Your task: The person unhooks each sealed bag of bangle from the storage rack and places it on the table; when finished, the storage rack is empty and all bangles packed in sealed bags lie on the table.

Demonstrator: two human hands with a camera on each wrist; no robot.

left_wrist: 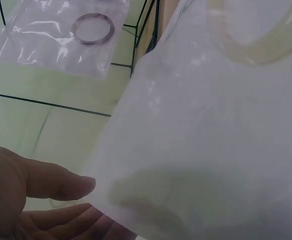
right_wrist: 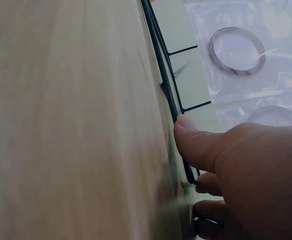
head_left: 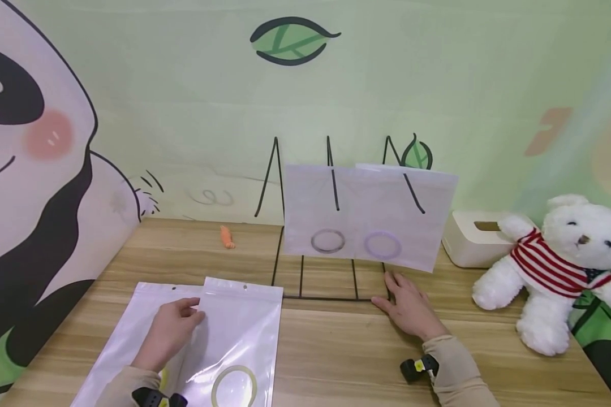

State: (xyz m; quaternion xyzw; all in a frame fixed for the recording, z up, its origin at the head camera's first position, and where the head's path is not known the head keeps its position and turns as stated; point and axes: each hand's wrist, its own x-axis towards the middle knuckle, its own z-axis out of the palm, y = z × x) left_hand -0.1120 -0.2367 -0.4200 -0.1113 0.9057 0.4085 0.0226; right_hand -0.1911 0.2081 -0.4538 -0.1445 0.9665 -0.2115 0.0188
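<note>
On the table lies a flat white zip bag (head_left: 241, 328) with a pale yellow ring inside. My left hand (head_left: 170, 330) pinches its left edge; in the left wrist view the thumb (left_wrist: 61, 182) is at the edge and the fingers go behind the plastic. A second zip bag (head_left: 137, 316) lies under that hand, its yellow ring mostly hidden by my sleeve. My right hand (head_left: 409, 305) holds the front right corner of a black wire rack (head_left: 328, 298), thumb on the front bar. From the rack's hooks hang a bag with a brown-grey ring (head_left: 328, 241) and one with a lilac ring (head_left: 383, 245).
A small orange carrot-shaped piece (head_left: 227, 237) lies behind the flat bags. At the right are a white tissue box (head_left: 473, 243) and a white teddy bear (head_left: 550, 265) in a striped shirt. The rack's left hook (head_left: 269, 175) is bare. A printed backdrop stands behind the table.
</note>
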